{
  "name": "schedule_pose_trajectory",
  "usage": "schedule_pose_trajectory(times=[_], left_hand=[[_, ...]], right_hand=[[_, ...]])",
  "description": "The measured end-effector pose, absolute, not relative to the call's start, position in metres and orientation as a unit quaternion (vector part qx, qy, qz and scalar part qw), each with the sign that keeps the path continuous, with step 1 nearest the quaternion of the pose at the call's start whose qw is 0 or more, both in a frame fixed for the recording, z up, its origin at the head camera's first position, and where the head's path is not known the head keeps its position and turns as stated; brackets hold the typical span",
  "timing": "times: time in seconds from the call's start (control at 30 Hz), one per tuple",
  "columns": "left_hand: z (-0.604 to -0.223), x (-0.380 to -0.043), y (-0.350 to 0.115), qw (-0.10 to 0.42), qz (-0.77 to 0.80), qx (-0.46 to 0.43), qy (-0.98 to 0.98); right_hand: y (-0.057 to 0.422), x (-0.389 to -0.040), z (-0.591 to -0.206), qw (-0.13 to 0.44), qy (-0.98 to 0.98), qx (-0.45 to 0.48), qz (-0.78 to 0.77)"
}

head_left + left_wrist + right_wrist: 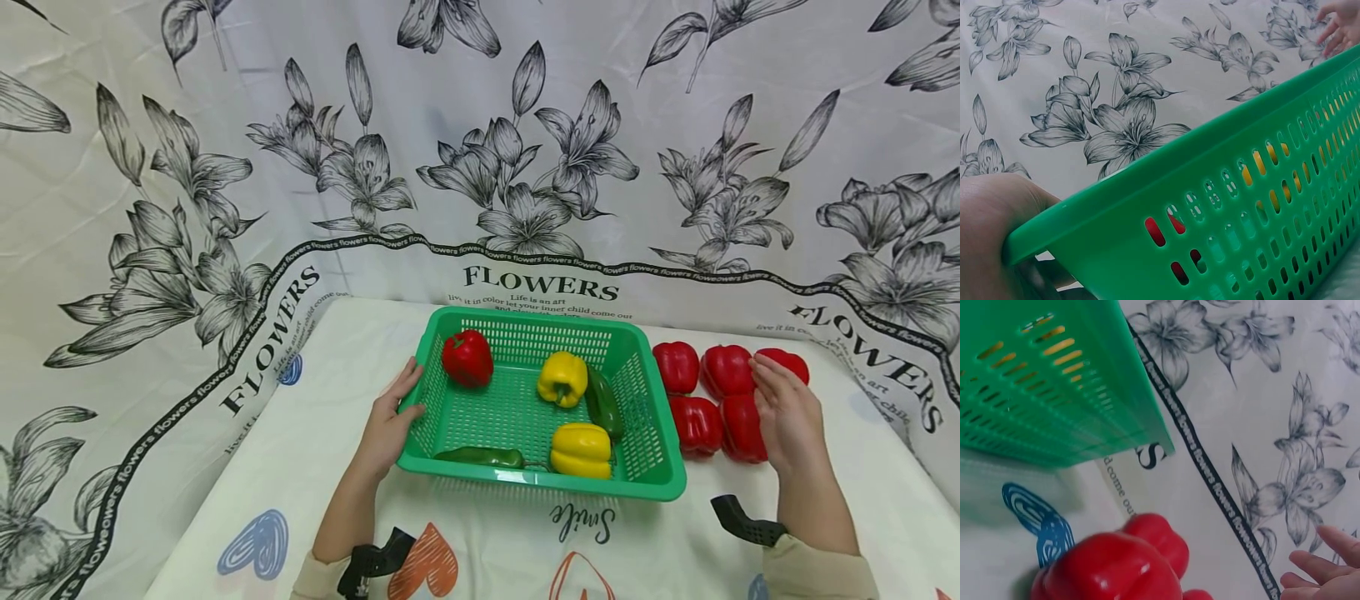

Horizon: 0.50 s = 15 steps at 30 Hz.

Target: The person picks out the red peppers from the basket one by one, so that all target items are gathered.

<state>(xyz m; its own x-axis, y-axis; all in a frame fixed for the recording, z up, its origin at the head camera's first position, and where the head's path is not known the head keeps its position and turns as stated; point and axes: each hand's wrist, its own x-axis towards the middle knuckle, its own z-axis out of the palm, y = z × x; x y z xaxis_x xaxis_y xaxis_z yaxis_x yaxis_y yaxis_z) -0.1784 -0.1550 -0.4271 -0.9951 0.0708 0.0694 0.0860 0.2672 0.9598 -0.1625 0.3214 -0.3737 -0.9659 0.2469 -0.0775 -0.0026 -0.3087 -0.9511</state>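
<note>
My left hand (387,427) grips the left rim of a green plastic basket (542,483); in the left wrist view its fingers pass under the rim. Inside the basket are a red bell pepper (468,359), two yellow bell peppers, one towards the back (562,377) and one at the front (581,450), and two long green peppers, one on the right (602,403) and one along the front (480,457). Over the right end of a group of red bell peppers (697,425) is my right hand (791,417), fingers extended and holding nothing. Whether it touches a pepper is unclear.
The several red peppers sit in two rows close against the basket's right side. A white cloth (315,433) with heart prints covers the table. Behind it hangs a flower-printed curtain (652,108). Each wrist carries a black strap mount.
</note>
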Motion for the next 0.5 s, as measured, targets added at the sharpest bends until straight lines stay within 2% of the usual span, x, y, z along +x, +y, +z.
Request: schedule_pose_trajectory(times=[0.5], left_hand=[[-0.425,-0.176,-0.154,0.002,-0.61,-0.057,-0.79]], right_hand=[[0.282,-0.19,-0.348,0.023,-0.614,-0.04,0.788]])
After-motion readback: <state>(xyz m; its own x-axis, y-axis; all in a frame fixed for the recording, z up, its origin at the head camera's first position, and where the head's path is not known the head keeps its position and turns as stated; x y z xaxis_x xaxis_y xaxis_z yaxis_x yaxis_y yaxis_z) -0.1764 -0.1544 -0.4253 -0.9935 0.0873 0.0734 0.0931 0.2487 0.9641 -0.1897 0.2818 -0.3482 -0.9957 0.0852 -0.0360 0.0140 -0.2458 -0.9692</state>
